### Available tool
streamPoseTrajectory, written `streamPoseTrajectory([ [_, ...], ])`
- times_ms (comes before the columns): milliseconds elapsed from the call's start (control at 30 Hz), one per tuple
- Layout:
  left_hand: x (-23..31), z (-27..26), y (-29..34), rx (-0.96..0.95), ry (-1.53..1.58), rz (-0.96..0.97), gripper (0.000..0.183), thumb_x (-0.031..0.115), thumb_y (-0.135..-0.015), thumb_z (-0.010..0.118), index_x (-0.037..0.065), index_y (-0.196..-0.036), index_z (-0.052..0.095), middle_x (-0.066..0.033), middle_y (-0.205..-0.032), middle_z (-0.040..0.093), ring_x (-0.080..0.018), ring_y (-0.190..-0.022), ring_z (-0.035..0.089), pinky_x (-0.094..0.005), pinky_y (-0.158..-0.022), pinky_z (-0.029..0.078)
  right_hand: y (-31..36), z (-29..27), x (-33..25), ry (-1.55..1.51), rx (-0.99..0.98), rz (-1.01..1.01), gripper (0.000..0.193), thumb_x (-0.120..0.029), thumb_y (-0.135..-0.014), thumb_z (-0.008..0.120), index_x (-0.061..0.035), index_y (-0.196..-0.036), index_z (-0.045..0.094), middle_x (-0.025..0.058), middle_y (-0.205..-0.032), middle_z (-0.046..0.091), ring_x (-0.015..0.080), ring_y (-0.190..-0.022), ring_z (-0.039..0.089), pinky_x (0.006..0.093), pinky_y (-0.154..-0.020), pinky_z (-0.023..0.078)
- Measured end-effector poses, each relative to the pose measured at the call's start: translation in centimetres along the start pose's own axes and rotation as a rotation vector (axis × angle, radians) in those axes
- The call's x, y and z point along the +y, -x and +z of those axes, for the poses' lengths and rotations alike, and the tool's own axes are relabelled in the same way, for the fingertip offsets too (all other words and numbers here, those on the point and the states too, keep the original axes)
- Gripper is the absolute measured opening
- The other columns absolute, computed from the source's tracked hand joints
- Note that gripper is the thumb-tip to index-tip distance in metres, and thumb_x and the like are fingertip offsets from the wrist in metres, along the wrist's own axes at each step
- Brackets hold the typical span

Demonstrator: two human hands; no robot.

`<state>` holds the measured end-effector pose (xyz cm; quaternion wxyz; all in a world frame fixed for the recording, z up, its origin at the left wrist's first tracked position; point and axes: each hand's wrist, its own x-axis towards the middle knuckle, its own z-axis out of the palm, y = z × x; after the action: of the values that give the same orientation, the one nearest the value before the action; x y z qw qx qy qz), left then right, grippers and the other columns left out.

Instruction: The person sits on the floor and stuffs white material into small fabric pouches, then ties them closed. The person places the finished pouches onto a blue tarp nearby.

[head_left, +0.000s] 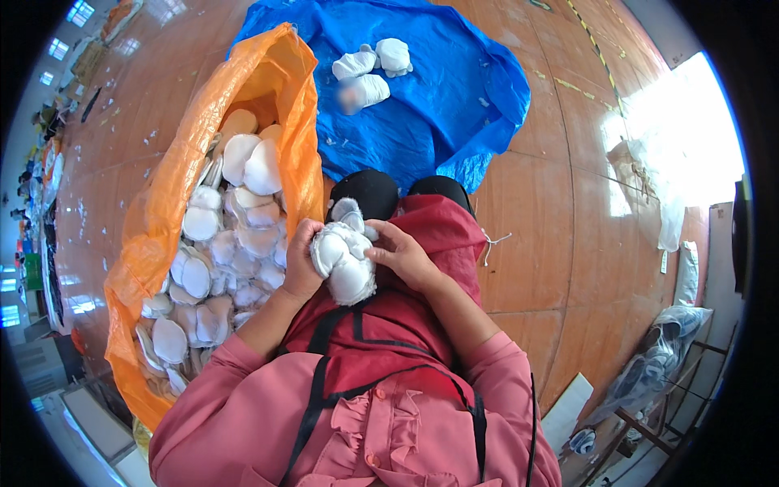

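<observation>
Above my lap, my left hand (304, 258) and my right hand (402, 253) hold a bundle of white padded cups (350, 261) between them. The cups are rounded, with fuzzy edges, and overlap in a clump. My left fingers wrap its left side, and my right thumb and fingers pinch its upper right side. Close on my left stands an open orange woven sack (134, 300) full of loose white and cream pads (261, 166). Beyond my knees, a few white pad bundles (394, 55) lie on a blue sheet (442, 105).
A red apron (442, 243) covers my lap. The floor (527, 268) is brown and shiny. To the right are a clear plastic bag (661, 349), a flat white board (568, 410) and a metal rack (649, 430). Assorted goods line the far left wall.
</observation>
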<state>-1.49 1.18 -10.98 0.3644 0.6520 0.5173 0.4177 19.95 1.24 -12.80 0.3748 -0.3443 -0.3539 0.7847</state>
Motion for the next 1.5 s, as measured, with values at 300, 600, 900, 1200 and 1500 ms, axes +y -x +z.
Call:
streamPoseTrajectory([
  [300,-0.2,0.2,-0.7,-0.032,0.095,-0.168,0.029,0.010,-0.078,0.076,0.006,-0.098,0.054,-0.0045,-0.090,0.062,-0.0129,-0.084,0.059,-0.0289,-0.074,0.049,-0.8,-0.1,2.7,0.120,0.009,-0.212,0.072,-0.002,-0.080,0.077,-0.0053,-0.141,0.039,0.0094,-0.129,0.050,0.0221,-0.124,0.047,0.0330,-0.108,0.036],
  [600,-1.9,2.4,-0.1,0.054,0.018,-0.137,0.033,0.017,-0.079,0.076,0.006,-0.102,0.054,-0.0135,-0.094,0.063,-0.0259,-0.089,0.063,-0.0366,-0.077,0.049,-1.7,0.5,4.2,0.457,0.269,-0.338,0.068,0.002,-0.080,0.072,-0.0067,-0.138,0.037,0.0094,-0.127,0.047,0.0207,-0.120,0.044,0.0326,-0.105,0.037],
  [900,1.0,1.4,0.8,-0.173,0.240,-0.024,0.054,0.012,-0.075,0.080,0.005,-0.117,0.047,-0.0073,-0.107,0.058,-0.0197,-0.101,0.059,-0.0336,-0.089,0.046,-1.4,-0.5,3.1,-0.047,0.076,-0.161,0.068,-0.017,-0.085,0.075,-0.0123,-0.137,0.030,0.0089,-0.124,0.048,0.0221,-0.116,0.050,0.0348,-0.099,0.043],
  [1200,2.4,1.9,1.2,-0.118,0.252,-0.069,0.060,0.010,-0.073,0.082,0.005,-0.121,0.047,-0.0093,-0.115,0.057,-0.0195,-0.103,0.058,-0.0325,-0.091,0.046,-1.4,-1.4,2.9,-0.215,0.077,-0.140,0.046,-0.006,-0.085,0.071,-0.0122,-0.122,0.045,0.0040,-0.111,0.056,0.0160,-0.104,0.057,0.0309,-0.091,0.048],
  [1500,3.5,2.7,-0.3,-0.068,-0.041,0.131,0.059,0.012,-0.073,0.082,0.004,-0.119,0.046,-0.0119,-0.107,0.060,-0.0272,-0.098,0.062,-0.0357,-0.086,0.049,-1.5,-1.4,3.2,-0.372,0.101,-0.181,0.032,-0.010,-0.090,0.068,-0.0130,-0.115,0.048,0.0049,-0.103,0.061,0.0167,-0.095,0.061,0.0311,-0.084,0.052],
])
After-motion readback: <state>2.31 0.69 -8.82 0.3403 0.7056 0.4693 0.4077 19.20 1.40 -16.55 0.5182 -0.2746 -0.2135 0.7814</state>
